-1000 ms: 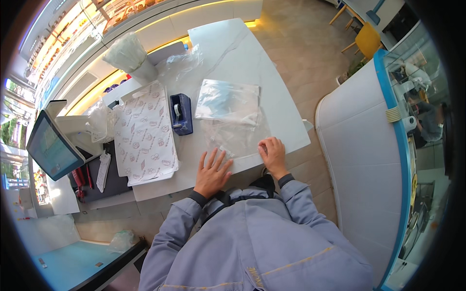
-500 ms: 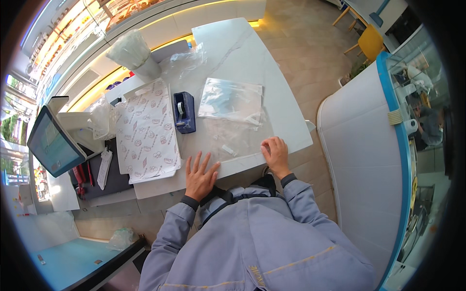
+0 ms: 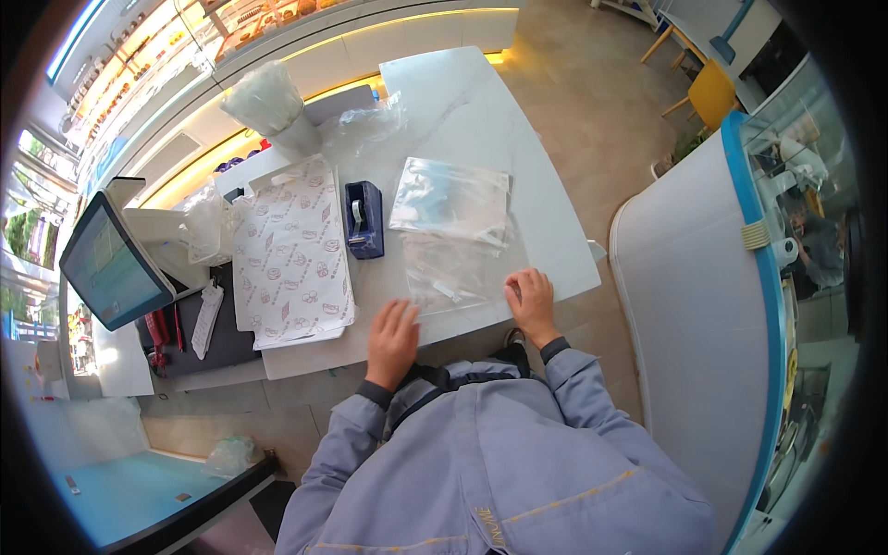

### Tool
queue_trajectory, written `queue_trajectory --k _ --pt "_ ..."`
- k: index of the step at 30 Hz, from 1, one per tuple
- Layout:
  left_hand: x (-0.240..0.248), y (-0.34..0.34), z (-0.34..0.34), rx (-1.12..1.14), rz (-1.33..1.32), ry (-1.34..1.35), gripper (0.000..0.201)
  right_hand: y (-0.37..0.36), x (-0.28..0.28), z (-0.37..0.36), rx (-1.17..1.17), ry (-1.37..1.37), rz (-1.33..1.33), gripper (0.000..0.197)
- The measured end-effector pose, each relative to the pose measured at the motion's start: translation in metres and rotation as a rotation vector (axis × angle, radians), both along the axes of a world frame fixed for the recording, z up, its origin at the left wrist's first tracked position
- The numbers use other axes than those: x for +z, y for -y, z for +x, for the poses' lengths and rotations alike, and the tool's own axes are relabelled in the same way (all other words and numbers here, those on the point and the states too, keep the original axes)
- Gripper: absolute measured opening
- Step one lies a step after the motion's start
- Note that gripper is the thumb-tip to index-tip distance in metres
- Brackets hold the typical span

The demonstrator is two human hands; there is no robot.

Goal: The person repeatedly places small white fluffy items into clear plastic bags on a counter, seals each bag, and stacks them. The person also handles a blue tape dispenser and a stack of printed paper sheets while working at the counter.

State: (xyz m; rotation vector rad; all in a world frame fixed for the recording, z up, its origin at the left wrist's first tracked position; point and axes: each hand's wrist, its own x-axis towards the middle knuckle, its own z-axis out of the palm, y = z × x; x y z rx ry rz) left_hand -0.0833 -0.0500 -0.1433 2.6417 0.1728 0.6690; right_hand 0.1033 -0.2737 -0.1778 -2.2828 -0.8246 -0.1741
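My left hand (image 3: 394,340) is at the near edge of a white marbled counter (image 3: 541,185), its fingers stretched out and close together, holding nothing. Farther right, my right hand (image 3: 531,303) rests by the same edge with loosely bent fingers and nothing visible in it. Just beyond and between the hands lie thin clear plastic bags (image 3: 447,268). A stack of clear bags (image 3: 450,196) lies behind them. To their left is a dark blue tape dispenser (image 3: 364,220). Beside that lies a pile of white printed paper sheets (image 3: 291,254).
A tilted touch screen (image 3: 113,264) stands at the left, near a white handheld device (image 3: 208,319) on a dark surface. At the back left is a bin (image 3: 294,137) with plastic bags. A curved white counter with a blue edge (image 3: 770,305) is at my right.
My left hand's spread fingers have come together, and the hand seems slightly raised from the counter's edge. My right hand has hardly moved. The whole view has shifted slightly.
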Motion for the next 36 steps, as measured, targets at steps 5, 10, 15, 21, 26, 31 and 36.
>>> queue_trajectory --k 5,10,15,21,26,31,36 --pt "-0.007 0.035 0.052 -0.254 0.113 0.009 0.033 -0.001 0.004 0.0 0.015 0.001 -0.005 0.012" --pt "-0.015 0.044 0.065 -0.293 0.244 -0.142 0.033 0.0 0.0 -0.001 0.0 0.008 0.009 0.012" --pt "-0.025 0.04 0.057 -0.246 0.318 -0.115 0.031 0.001 -0.001 -0.002 -0.007 0.038 0.011 0.013" --pt "-0.034 0.037 0.053 -0.225 0.291 -0.013 0.033 0.001 0.003 -0.002 0.014 0.024 0.025 0.009" --pt "-0.025 0.044 0.038 -0.264 0.242 0.006 0.039 0.014 0.001 -0.013 0.058 0.032 0.003 0.009" --pt "-0.022 0.042 0.029 -0.292 0.229 -0.036 0.032 0.014 0.018 -0.027 0.146 0.035 -0.006 0.012" --pt "-0.019 0.044 0.029 -0.275 0.142 -0.012 0.025 0.004 0.033 -0.039 0.435 0.099 -0.021 0.018"
